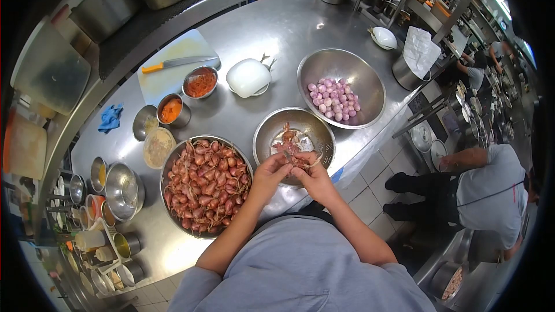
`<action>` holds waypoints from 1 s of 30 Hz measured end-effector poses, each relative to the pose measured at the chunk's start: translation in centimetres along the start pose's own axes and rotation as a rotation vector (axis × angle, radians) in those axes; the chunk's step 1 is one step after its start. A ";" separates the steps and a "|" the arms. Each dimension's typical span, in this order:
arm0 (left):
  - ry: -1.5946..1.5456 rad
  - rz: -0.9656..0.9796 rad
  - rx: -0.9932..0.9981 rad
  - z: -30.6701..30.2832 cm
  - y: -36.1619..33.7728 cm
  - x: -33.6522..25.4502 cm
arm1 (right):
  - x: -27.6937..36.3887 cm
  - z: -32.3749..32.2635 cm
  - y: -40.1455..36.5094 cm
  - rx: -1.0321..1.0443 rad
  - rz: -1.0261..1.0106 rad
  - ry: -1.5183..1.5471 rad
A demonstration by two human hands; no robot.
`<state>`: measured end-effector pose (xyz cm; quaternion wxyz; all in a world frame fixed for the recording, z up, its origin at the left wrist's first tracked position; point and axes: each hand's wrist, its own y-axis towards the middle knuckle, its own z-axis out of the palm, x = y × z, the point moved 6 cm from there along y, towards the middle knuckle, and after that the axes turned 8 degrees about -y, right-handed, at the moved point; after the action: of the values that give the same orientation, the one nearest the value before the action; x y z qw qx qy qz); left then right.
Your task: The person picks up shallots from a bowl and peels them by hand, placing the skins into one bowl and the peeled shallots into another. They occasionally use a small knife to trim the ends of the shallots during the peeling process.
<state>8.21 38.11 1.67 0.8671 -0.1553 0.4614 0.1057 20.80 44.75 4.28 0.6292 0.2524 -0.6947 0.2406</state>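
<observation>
Both my hands meet over the near side of a steel colander bowl (263, 133) that holds reddish skins (288, 136). My left hand (272, 174) is closed, with a small dark blade-like piece showing at its fingertips. My right hand (315, 182) is closed round a small shallot (303, 162), with a pale strand sticking out. To the left stands a large bowl heaped with unpeeled red shallots (207, 188). Farther right, a wide steel bowl (368, 85) contains peeled pinkish shallots (335, 99).
A knife (179, 63) lies on a cutting board (151, 88) at the back left. Near it are bowls of orange food (171, 110) and a white lidded bowl (247, 78). Small steel bowls line the left edge. A co-worker (488, 190) stands at the right.
</observation>
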 end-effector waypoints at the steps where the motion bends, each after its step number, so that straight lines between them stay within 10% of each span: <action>1: 0.000 0.001 0.002 -0.1 0.0 0.1 | 0.0 -0.1 -0.1 -0.001 -0.001 -0.001; 9: -0.063 -0.087 0.069 0.3 0.0 0.7 | 0.3 -0.2 -1.1 0.065 0.432 0.402; 30: 0.022 0.015 0.081 1.7 -0.4 -0.6 | 0.8 1.1 -1.5 0.269 0.528 0.865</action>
<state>9.34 38.32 3.19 0.8666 -0.1180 0.4760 0.0918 20.85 42.88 5.00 0.7386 0.0250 -0.3743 0.5601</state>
